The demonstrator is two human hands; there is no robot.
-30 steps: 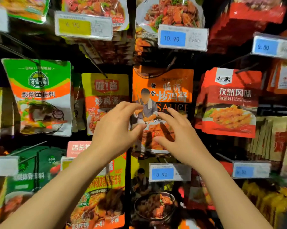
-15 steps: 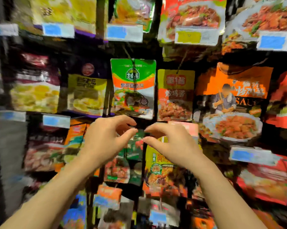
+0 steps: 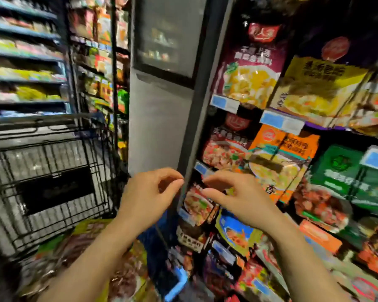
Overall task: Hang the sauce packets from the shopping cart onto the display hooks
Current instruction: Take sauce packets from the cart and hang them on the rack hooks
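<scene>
Beside the grey post (image 3: 161, 118) in the middle, two bare hands hang in the air and hold nothing. Just left of the post's lower end, the left hand (image 3: 150, 198) has softly bent fingers, with its thumb near its first finger but nothing between them. Just right of the post, the right hand (image 3: 238, 199) looks the same, loose and curled, and it floats in front of the hanging packs without touching one. The two hands are close to each other but apart. Right of the post, many sauce packets (image 3: 249, 83) hang in rows on the display hooks (image 3: 344, 99), which look like thin dark rods, with small blue price tags (image 3: 281, 122) under them. The whole picture is blurry, so the words on the packs are hard to read. Left of the post stands the shopping cart (image 3: 50, 177), made of black wire. Below and left of the post, under the left arm, more sauce packets lie in a heap (image 3: 79, 253) in the cart. Far left of the post are long store shelves (image 3: 24, 62) full of goods.
</scene>
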